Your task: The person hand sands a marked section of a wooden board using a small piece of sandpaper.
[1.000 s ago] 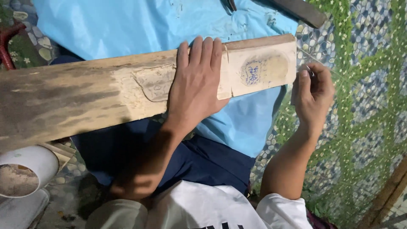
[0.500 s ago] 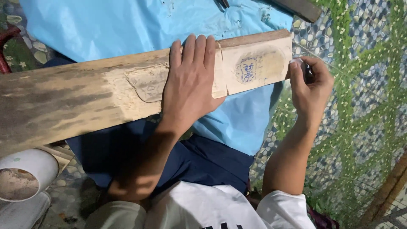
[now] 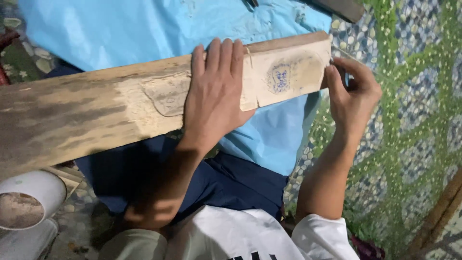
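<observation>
plank: long wooden plank (image 3: pixel 96 115) lay across the person's lap, running from lower left up to upper right, tilted slightly. Left part weathered and dark-streaked, right part paler.
plank marks: faint carved outline near the middle, a blue round stamp (image 3: pixel 279 78) on the pale right section; a thin cut line ran across the wood just right of the left hand.
left hand: left hand (image 3: pixel 216 96) lay flat on the plank's top face, palm down, fingers straight and together pointing away from the body. Pressing, not gripping; nothing held.
right hand: right hand (image 3: pixel 353 94) was at the plank's right end, fingers curled, fingertips touching the end edge. Could not tell whether it pinched a small tool or the wood itself; whatever sat between the fingers was hidden.
under plank: light blue sheet (image 3: pixel 144 33) spread over the lap and ground beyond, dark blue trousers (image 3: pixel 226 178) beneath it.
clothing: white shirt (image 3: pixel 240 236) at bottom of view.
floor: green mat with pebble pattern (image 3: pixel 414 120) to the right.
lower left: white pipe section (image 3: pixel 29 202), open end facing the camera, well apart from both hands.
top right: dark wooden piece (image 3: pixel 341 8) on the sheet's edge, clear of the plank.
</observation>
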